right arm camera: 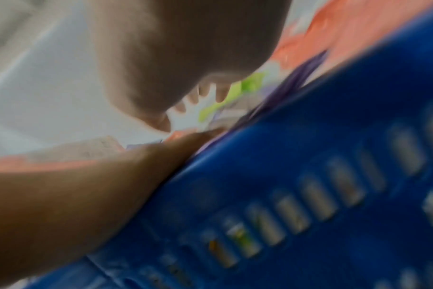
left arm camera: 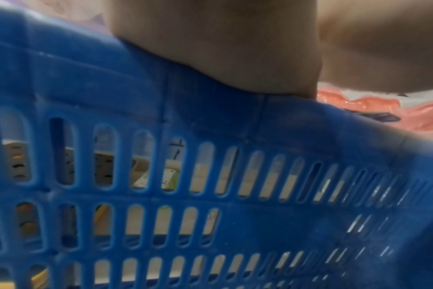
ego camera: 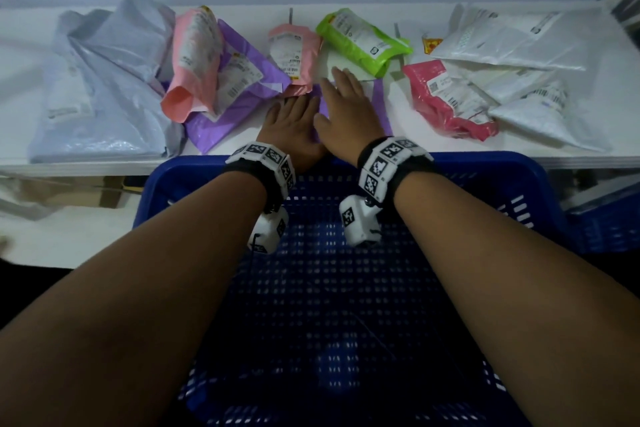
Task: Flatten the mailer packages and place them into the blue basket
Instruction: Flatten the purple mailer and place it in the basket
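Purple mailer point(ego camera: 381, 104), one: flat on the table point(ego camera: 20, 45) at its near edge, under both hands. Left hand point(ego camera: 294, 128) and right hand point(ego camera: 349, 114): palms down, fingers straight, pressing it. Blue basket point(ego camera: 502, 184), one: just below the table edge. Other mailers: two light pink, one green point(ego camera: 363, 40), one deep pink point(ego camera: 450, 97), one larger purple; grey and white ones too overlapped to count.

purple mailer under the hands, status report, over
Left hand and right hand both flat, pressing purple mailer on the table. Blue basket holds no mailers. Nothing in the way.
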